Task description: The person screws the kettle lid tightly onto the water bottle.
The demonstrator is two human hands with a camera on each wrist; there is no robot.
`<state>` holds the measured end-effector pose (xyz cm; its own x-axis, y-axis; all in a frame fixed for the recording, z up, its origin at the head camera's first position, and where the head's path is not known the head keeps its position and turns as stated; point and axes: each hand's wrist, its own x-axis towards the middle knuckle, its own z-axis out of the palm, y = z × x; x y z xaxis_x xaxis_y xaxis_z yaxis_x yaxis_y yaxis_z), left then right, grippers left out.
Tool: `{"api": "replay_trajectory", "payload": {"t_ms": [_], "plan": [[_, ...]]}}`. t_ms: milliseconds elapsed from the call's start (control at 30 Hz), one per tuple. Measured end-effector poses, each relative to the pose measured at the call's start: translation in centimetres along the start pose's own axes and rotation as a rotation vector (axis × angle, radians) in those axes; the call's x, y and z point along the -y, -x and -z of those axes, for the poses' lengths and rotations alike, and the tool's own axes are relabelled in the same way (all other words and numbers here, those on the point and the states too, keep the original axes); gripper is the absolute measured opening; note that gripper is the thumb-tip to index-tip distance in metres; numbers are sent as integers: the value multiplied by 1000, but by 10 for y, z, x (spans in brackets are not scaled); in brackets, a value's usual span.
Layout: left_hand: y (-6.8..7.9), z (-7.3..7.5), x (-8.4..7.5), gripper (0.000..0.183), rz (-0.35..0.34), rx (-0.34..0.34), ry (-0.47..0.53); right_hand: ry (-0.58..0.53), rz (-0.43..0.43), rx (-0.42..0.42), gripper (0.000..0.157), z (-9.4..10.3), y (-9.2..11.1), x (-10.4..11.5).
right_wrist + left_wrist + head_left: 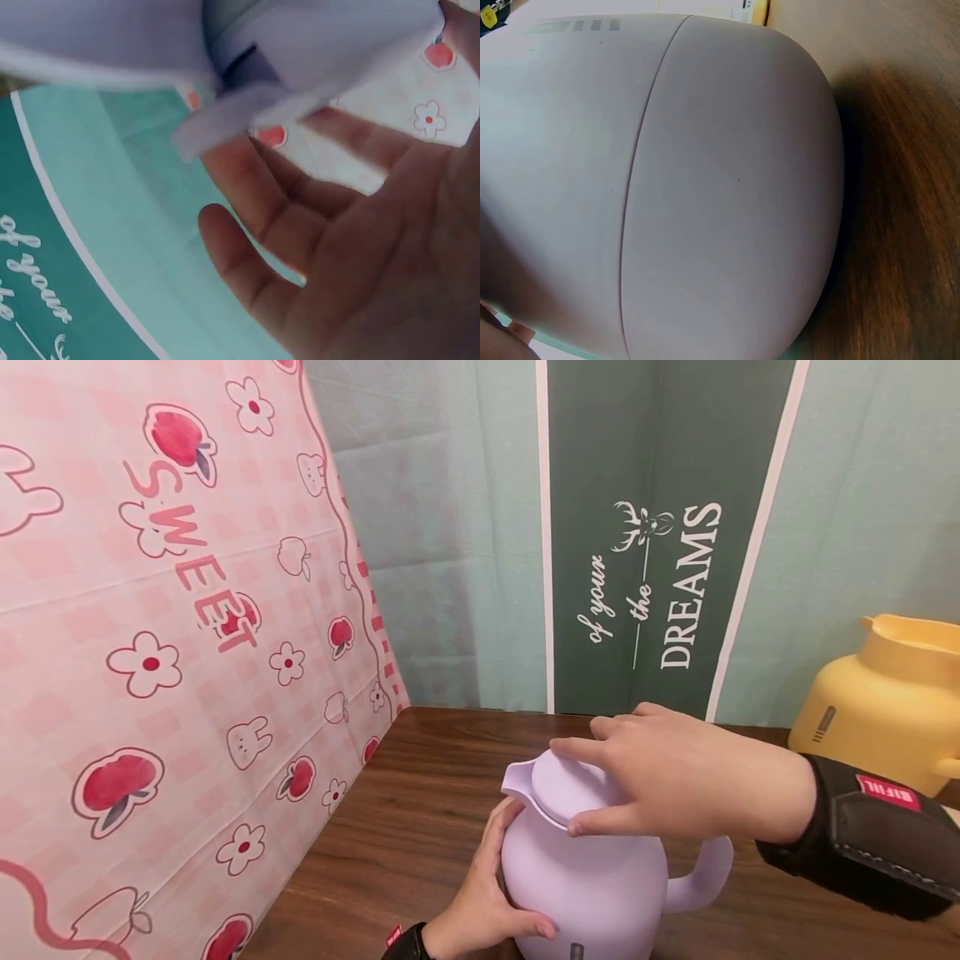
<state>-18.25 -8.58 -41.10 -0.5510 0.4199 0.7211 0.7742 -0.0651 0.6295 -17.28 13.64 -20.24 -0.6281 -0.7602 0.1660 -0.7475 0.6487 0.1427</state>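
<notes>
A lilac thermal jug (592,885) stands on the wooden table in the head view, its spout to the left and its handle (705,877) to the right. My left hand (480,893) holds the jug's left side, thumb across the front and fingers behind. Over the top, my right hand (667,768) grips the round lilac lid (570,787) between thumb and fingers. The left wrist view is filled by the jug's smooth lower body (727,187), with a seam around it. In the right wrist view, the lid (330,52) looks tilted above the fingers, blurred.
A yellow jug (885,710) of similar shape stands at the back right, partly cut off by the frame. A pink patterned cloth (202,693) hangs on the left, and a green cloth (495,610) with lettering hangs behind the wooden table (375,843).
</notes>
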Motion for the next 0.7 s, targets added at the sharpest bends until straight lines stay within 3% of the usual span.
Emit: {"api": "replay_trajectory", "payload": {"t_ms": [200, 700], "plan": [[0, -1, 0, 107, 13, 2, -6, -83, -26, 86, 75, 7, 6, -6], [0, -3, -3, 105, 28, -20, 8, 12, -8, -11, 74, -2, 8, 2]]}}
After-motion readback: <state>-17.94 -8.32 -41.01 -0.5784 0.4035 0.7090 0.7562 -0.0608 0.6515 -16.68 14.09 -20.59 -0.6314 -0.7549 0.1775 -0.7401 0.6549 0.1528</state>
